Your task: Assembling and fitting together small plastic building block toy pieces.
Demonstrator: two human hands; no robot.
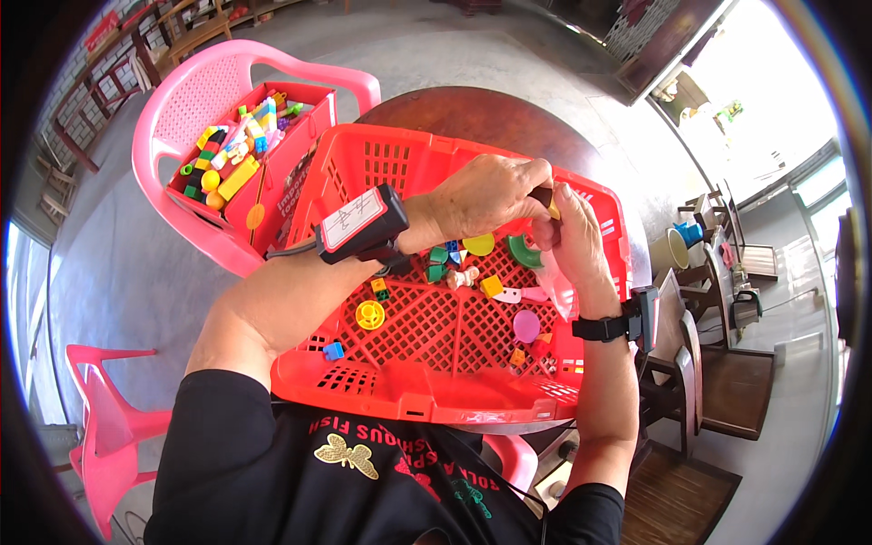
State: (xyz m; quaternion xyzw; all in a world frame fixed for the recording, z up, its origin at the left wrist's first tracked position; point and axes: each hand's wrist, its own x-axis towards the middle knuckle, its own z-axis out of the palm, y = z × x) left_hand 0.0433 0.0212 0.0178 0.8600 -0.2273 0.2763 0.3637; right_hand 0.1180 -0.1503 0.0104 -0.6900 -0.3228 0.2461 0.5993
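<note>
We are holding a small dark-and-yellow piece over the far right part of a red basket. Our left hand is reaching across from the left and pinching the piece between thumb and fingers; our right hand is closing its thumb and curled fingers on it from the right. Our fingers are partly covering it, so we cannot tell whether it is one part or two joined. A pale translucent thing is showing just below our right hand, and we cannot tell whether that hand is touching it.

Inside the basket, a yellow disc and a green curved piece are lying toward the far side, below our hands. Near the middle, a white figure and a yellow block are resting close together. A purple disc is lying nearer and to the right, while a yellow wheel-like piece and a blue block are sitting on the left.

The basket is standing on a round brown worktop. Far left, a pink chair is carrying a red box full of colourful toys.
</note>
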